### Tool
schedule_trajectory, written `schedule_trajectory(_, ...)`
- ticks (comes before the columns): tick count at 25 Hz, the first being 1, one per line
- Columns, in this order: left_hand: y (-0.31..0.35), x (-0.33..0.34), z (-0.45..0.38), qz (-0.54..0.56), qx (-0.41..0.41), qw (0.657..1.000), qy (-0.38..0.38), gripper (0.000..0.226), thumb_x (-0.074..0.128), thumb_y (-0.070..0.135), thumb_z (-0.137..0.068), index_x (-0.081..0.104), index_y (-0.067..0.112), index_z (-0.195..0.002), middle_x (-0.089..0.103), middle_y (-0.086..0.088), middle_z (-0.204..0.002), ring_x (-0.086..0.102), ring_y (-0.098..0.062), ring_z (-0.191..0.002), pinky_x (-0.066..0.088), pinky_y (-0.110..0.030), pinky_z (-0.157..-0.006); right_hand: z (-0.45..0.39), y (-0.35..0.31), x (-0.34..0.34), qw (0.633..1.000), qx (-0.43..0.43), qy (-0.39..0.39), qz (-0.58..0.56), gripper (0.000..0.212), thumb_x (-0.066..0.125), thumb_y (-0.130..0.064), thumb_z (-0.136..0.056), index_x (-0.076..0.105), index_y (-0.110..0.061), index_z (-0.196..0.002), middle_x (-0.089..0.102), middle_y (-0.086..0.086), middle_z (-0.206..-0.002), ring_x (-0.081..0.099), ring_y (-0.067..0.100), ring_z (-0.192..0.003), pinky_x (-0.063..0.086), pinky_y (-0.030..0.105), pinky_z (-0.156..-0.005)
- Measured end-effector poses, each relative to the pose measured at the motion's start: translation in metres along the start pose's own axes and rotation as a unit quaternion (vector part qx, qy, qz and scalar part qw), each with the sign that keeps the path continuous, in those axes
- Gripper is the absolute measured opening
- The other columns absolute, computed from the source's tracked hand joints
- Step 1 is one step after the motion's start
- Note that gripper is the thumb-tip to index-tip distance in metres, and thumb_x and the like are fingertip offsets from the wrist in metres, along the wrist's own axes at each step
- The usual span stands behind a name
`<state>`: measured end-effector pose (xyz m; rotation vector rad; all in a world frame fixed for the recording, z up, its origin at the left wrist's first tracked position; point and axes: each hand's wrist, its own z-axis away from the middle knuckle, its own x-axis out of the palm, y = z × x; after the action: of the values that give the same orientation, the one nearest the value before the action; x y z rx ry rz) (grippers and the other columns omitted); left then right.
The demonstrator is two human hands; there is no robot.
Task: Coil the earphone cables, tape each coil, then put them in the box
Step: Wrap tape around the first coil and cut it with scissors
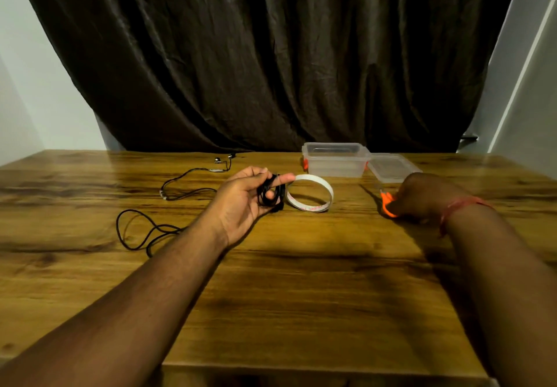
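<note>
Partly hidden, orange scissors sit under the gripping right hand; left hand holds coiled cable.

Landmark: clear plastic box, translucent, orange clips at its sides. Clear lid just right of it. Left of box: white tape ring with reddish print inside; black coiled cable. Right-front of box: orange scissors handles. Table brown wood-grain. Curtain behind box dark brown.

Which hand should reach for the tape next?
Probably the right hand: it could drop the scissors it grips, while the left hand must keep holding the coil beside the tape.
</note>
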<state>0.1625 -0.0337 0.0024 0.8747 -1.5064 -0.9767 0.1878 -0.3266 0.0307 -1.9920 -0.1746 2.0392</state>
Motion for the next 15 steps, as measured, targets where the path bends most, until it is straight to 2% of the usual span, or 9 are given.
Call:
schedule_trajectory(2,0.000,0.000,0.001,0.002,0.002,1.000,-0.001,0.013,0.044,0.010,-0.100,0.049,0.013,-0.088,0.070,-0.023,-0.115,0.048,-0.009,-0.056,0.046,-0.036,-0.082,0.012,-0.004,-0.006,0.999,0.023,-0.024,0.034,0.033,0.078,-0.038,-0.076,0.060,-0.011,-0.070,0.059,0.005,-0.067,0.056,0.018,-0.059,0.039,0.023,-0.046)
schedule_trajectory(5,-0.001,-0.001,0.001,0.002,0.005,1.000,-0.001,0.013,0.044,0.010,-0.100,0.049,0.012,-0.088,0.069,-0.024,-0.115,0.048,-0.009,-0.055,0.045,-0.040,-0.086,0.025,-0.006,-0.014,0.996,0.044,-0.060,0.051,0.027,0.075,-0.030,-0.080,0.061,-0.010,-0.069,0.060,0.004,-0.063,0.055,0.014,-0.053,0.044,0.023,-0.046)
schedule_trajectory(7,-0.002,-0.001,0.000,0.000,0.005,1.000,-0.008,0.011,0.044,0.010,-0.100,0.048,0.012,-0.090,0.068,-0.025,-0.118,0.048,-0.009,-0.055,0.046,-0.040,-0.086,0.028,-0.005,-0.016,0.994,0.055,-0.074,0.051,0.023,0.074,-0.025,-0.081,0.063,-0.006,-0.077,0.065,0.009,-0.072,0.062,0.018,-0.059,0.053,0.027,-0.053)
schedule_trajectory(8,-0.002,-0.002,0.000,0.000,0.006,1.000,-0.009,0.010,0.044,0.010,-0.100,0.047,0.012,-0.090,0.067,-0.025,-0.119,0.049,-0.009,-0.056,0.046,-0.039,-0.086,0.029,-0.005,-0.015,0.994,0.063,-0.088,0.034,0.021,0.073,-0.020,-0.082,0.062,-0.002,-0.086,0.066,0.014,-0.080,0.068,0.023,-0.065,0.059,0.033,-0.059)
schedule_trajectory(10,-0.003,-0.002,-0.001,-0.004,0.006,1.000,-0.003,0.011,0.044,0.010,-0.100,0.048,0.012,-0.089,0.068,-0.024,-0.118,0.049,-0.009,-0.058,0.045,-0.037,-0.085,0.032,-0.007,-0.015,0.992,0.075,-0.102,-0.010,0.024,0.069,-0.010,-0.085,0.055,0.000,-0.102,0.063,0.021,-0.095,0.070,0.034,-0.080,0.061,0.045,-0.072)
schedule_trajectory(11,-0.003,-0.002,-0.001,-0.008,0.007,1.000,-0.002,0.012,0.044,0.010,-0.100,0.048,0.012,-0.089,0.069,-0.023,-0.117,0.049,-0.009,-0.058,0.045,-0.037,-0.085,0.033,-0.008,-0.015,0.991,0.074,-0.106,-0.022,0.023,0.068,-0.008,-0.086,0.054,-0.001,-0.103,0.062,0.023,-0.097,0.070,0.035,-0.080,0.061,0.044,-0.070)
schedule_trajectory(15,-0.003,-0.002,-0.001,-0.012,0.007,1.000,-0.004,0.011,0.043,0.010,-0.100,0.049,0.011,-0.091,0.068,-0.024,-0.119,0.050,-0.009,-0.057,0.042,-0.044,-0.094,0.038,-0.013,-0.014,0.993,0.051,-0.103,-0.013,0.011,0.063,-0.010,-0.090,0.053,-0.005,-0.093,0.064,0.019,-0.087,0.065,0.028,-0.066,0.050,0.026,-0.045)
